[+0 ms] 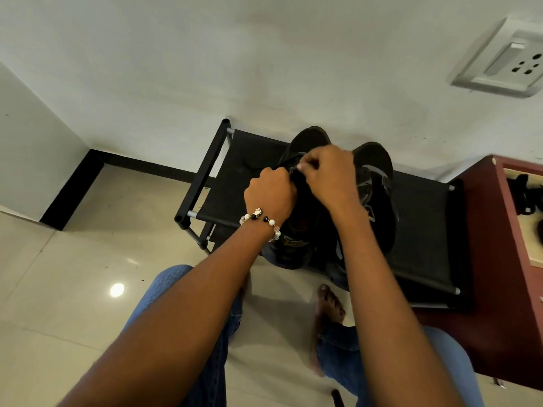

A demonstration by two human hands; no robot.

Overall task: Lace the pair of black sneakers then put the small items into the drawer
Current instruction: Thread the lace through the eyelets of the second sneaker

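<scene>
Two black sneakers stand side by side on the black fabric top of a low shoe rack [235, 183]. The left sneaker [308, 139] lies under both my hands; the right sneaker [377, 177] shows grey stripes. My left hand [271, 193], with a bead bracelet at the wrist, is curled over the left sneaker's lacing area. My right hand [329, 174] pinches a black lace [293, 170] just above it. Most of the lace and the eyelets are hidden by my fingers.
A dark red cabinet [493, 230] stands right of the rack, its open drawer [526, 218] holding dark small items. A wall socket [505, 58] sits at the upper right. My legs in jeans and bare feet [326, 306] are on the tiled floor.
</scene>
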